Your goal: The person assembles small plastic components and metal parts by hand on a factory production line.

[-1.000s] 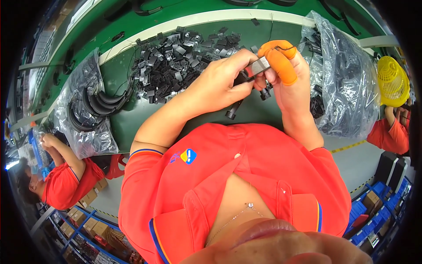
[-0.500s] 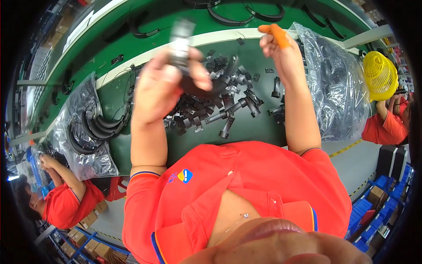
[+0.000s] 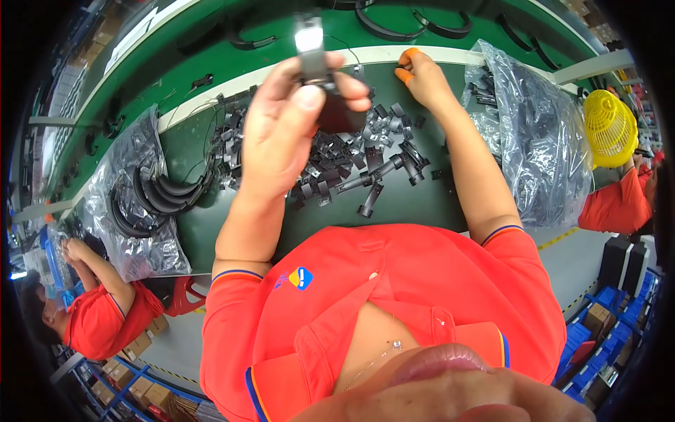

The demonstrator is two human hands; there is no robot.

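At the top centre of the frame, the thumb and fingertips of the left hand (image 3: 292,130) pinch a small black plastic part with a pale silvery end (image 3: 311,49), lifted clear of the table and blurred, so its exact shape is hard to make out. To the upper right, the right hand (image 3: 424,79) reaches to the far edge of the dark green work table (image 3: 450,200); its fingertips wear orange rubber finger cots (image 3: 407,63) and are curled together at the table edge, though I cannot tell whether they grip anything. Between and below the two hands lies a loose heap of small black plastic clips (image 3: 351,165) spread over the table. At the left of the frame sits a clear plastic bag of curved black bands (image 3: 144,200); at the right, a larger clear plastic bag of black parts (image 3: 534,141). A yellow plastic mesh basket (image 3: 610,126) shows at the right edge. Other workers in red shirts sit at the lower left and far right.
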